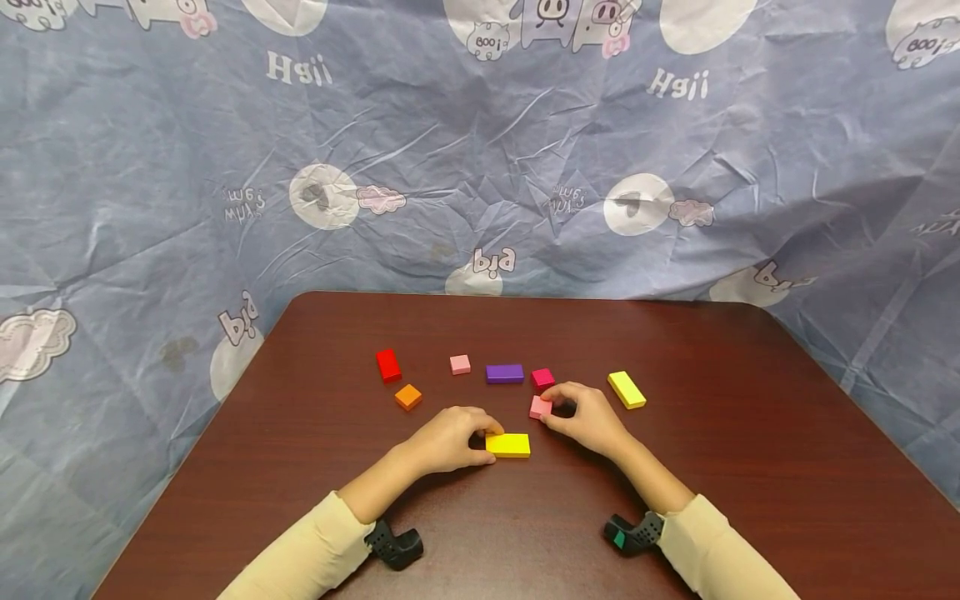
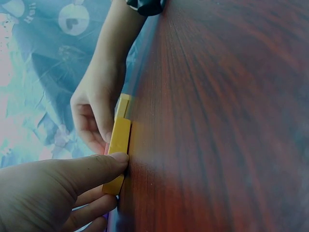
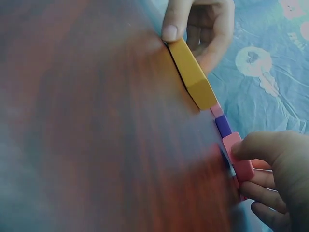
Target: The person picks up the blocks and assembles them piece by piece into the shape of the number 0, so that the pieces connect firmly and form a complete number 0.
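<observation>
My left hand (image 1: 453, 437) pinches the left end of a yellow rectangular block (image 1: 512, 446) lying flat on the table, thumb on the near side and fingers on the far side. The left wrist view shows the thumb along that yellow block (image 2: 120, 135). To the right and a little farther back, my right hand (image 1: 588, 418) pinches a small pink block (image 1: 540, 407) between thumb and fingers. In the right wrist view the thumb presses on the face of this pink block (image 3: 237, 157). Just behind it sits a crimson block (image 1: 543, 379).
A purple block (image 1: 505, 374) and another pink block (image 1: 460, 364) lie farther back. On the left are a red block (image 1: 388, 365) and an orange block (image 1: 408, 397). A second yellow block (image 1: 627, 390) lies right of my right hand. A patterned cloth (image 1: 465, 167) hangs behind the brown table (image 1: 337, 325).
</observation>
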`<state>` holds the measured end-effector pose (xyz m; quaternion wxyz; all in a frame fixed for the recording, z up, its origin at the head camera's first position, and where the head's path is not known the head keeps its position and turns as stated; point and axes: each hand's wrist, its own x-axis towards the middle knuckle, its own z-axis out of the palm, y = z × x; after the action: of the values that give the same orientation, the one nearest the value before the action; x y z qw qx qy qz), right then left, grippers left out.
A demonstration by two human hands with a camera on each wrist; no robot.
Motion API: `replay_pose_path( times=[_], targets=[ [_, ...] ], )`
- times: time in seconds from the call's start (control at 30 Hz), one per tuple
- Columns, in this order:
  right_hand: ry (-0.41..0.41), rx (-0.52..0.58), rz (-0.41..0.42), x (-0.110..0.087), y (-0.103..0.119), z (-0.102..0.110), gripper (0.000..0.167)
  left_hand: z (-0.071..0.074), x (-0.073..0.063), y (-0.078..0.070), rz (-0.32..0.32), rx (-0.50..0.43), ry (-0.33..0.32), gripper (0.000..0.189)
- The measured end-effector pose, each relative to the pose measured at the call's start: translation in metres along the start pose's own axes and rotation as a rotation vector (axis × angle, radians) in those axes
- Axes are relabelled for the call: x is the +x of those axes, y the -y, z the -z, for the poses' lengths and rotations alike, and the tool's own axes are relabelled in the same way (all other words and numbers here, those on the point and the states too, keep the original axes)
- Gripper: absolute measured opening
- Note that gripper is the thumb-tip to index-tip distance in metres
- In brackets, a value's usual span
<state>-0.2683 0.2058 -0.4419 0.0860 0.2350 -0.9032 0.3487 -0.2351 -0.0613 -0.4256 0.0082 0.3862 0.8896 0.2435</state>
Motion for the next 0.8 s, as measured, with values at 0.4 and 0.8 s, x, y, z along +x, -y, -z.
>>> replay_pose_path(
  times=[0.4,0.8],
  targets=[
    [0.014,0.012,0.076,-0.017,0.010,-0.004,0.023,-0.001,0.000,0.002,0.010,0.000,0.002,0.030],
    [0.002,-0.024,0.122,-0.023,0.013,-0.007,0.027,-0.001,0.000,0.002,0.008,0.001,-0.002,0.029]
  ],
)
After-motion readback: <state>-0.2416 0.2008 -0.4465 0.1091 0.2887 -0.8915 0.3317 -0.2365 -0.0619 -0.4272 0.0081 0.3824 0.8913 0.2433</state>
